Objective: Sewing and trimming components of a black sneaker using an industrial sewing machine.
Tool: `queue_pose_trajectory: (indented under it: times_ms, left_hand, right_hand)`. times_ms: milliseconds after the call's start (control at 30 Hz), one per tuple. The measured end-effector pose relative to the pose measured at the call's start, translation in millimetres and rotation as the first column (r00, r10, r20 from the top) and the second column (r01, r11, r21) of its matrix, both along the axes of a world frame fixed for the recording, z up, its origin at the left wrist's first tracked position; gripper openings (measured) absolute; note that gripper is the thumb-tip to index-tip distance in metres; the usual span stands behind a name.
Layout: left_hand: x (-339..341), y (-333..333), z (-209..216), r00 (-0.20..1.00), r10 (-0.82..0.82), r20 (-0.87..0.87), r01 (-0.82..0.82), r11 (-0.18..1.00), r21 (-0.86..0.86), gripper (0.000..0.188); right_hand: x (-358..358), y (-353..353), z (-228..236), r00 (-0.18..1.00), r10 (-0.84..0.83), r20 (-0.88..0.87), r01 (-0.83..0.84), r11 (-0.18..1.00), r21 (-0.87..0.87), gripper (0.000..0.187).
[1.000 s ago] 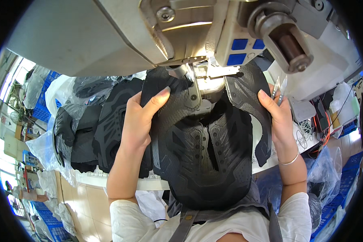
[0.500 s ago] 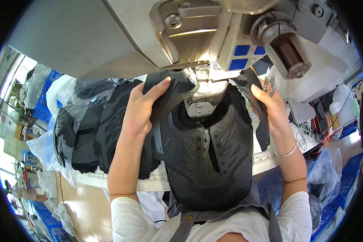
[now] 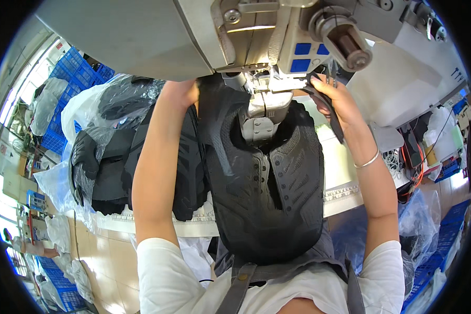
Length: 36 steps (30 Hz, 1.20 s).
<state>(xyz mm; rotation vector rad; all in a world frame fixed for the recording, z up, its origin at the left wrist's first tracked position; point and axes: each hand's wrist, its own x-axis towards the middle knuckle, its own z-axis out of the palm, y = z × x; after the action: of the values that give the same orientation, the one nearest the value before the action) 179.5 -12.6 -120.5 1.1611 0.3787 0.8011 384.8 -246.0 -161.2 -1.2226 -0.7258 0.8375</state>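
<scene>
A black shoe upper (image 3: 267, 209) with rows of eyelets hangs from the arm of the sewing machine (image 3: 261, 131), its toe toward me. My left hand (image 3: 184, 94) is bent in at the upper's far left edge, below the machine head; its fingers are hidden and blurred. To the right of the needle area, my right hand (image 3: 337, 99) is closed around a narrow black strip (image 3: 323, 102). Metal scissors (image 3: 331, 70) also sit in that hand, blades pointing up and away. Whether the strip joins the upper under the needle is hidden.
Stacked black shoe uppers (image 3: 167, 178) and clear plastic bags lie left on the white table with a ruler edge (image 3: 345, 193). A brown thread spool (image 3: 348, 47) hangs from the machine. Blue crates (image 3: 70, 68) stand far left. Cables (image 3: 395, 165) lie at the right.
Both hands have moved farther away, toward the machine; the left thumb no longer shows. The strip in my right hand has moved up with it. The upper has shifted slightly away and left.
</scene>
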Motion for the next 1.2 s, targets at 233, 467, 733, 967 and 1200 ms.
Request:
queue_pose_trajectory:
  times_ms: [233,467,733,967,1200]
  left_hand:
    - [-117.7,-26.0,32.8,0.963,-0.068,0.262,0.017,0.981,0.194,0.039]
    - [-235.4,-93.6,27.4,0.928,-0.159,0.337,0.038,0.940,0.338,0.050]
    - [-213.3,-143.5,13.0,0.875,0.032,0.483,0.031,0.992,-0.121,0.049]
    - [-164.9,-156.3,31.7,0.928,-0.259,0.269,0.311,0.935,-0.172,0.049]
    - [-162.8,-152.5,22.5,0.895,-0.333,0.296,0.399,0.895,-0.199,0.050]
  right_hand:
    - [-22.1,-19.9,8.8,0.969,-0.124,0.215,0.103,0.989,0.106,0.025]
    - [-74.1,-67.2,16.2,0.811,-0.178,0.557,0.092,0.980,0.179,0.022]
    - [-144.5,-53.9,35.4,0.814,0.274,0.512,-0.395,0.908,0.141,0.046]
    - [-143.7,-83.3,16.7,0.947,0.197,-0.254,-0.167,0.977,0.134,0.036]
    - [-153.0,-84.5,29.7,0.965,0.174,-0.199,-0.162,0.984,0.073,0.046]
